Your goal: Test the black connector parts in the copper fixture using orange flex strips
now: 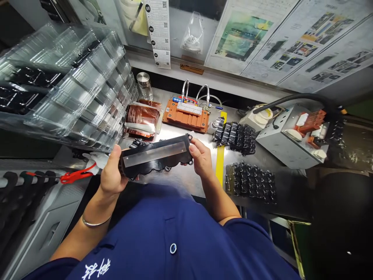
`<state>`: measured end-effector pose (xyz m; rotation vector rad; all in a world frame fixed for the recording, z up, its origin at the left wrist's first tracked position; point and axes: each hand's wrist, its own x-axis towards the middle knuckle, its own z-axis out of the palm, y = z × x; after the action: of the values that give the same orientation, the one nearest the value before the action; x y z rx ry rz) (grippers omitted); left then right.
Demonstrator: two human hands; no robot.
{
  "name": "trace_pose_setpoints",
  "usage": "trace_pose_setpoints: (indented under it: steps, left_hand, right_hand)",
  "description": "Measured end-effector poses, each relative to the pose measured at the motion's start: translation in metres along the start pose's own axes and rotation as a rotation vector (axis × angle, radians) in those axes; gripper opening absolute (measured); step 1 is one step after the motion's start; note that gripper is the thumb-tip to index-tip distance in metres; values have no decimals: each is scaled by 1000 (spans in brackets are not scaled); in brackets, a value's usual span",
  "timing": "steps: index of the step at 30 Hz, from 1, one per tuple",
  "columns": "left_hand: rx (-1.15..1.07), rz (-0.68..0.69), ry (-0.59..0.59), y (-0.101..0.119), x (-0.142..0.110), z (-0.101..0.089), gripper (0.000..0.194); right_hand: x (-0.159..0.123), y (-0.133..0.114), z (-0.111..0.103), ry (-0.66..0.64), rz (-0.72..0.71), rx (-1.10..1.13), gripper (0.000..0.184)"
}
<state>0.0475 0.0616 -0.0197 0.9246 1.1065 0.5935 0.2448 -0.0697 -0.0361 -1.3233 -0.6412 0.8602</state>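
Observation:
A long black plastic cover [154, 165] with a pale rectangular strip along its face is held up in front of my body, slightly tilted, its right end higher. My left hand [113, 173] grips its left end, thumb on top and fingers underneath. At the other end my right hand [201, 156] pinches the corner between thumb and fingers. Behind the cover, an orange-brown fixture [186, 120] with a white perforated strip sits on the metal bench. A small black part [137, 143] shows partly behind the cover, mostly hidden.
Stacked clear plastic trays [84, 89] rise at the left. Reddish-brown sheets [142, 119] lie near a glass jar [145, 86]. Rows of small black parts [236, 138] stand right of the fixture, near a yellow strip [220, 167]. A grey machine [287, 136] occupies the right; red-handled pliers [76, 175] lie left.

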Motion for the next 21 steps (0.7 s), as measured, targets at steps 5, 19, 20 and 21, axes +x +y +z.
trace_pose_setpoints:
  steps: [5, 19, 20, 21]
  left_hand:
    - [-65, -41, 124, -11, -21, -8, 53]
    - [-77, -76, 103, -73, -18, -105, 44]
    - [-50, -136, 198, -82, -5, -123, 39]
    - [-34, -188, 342, -90, 8, -143, 34]
  right_hand:
    - [-4, 9, 3, -73, 55, 20, 51]
    - [-28, 60, 57, -365, 333, -26, 47]
    - [-35, 66, 65, -300, 351, -35, 45]
    - [-44, 72, 73, -228, 362, -36, 43]
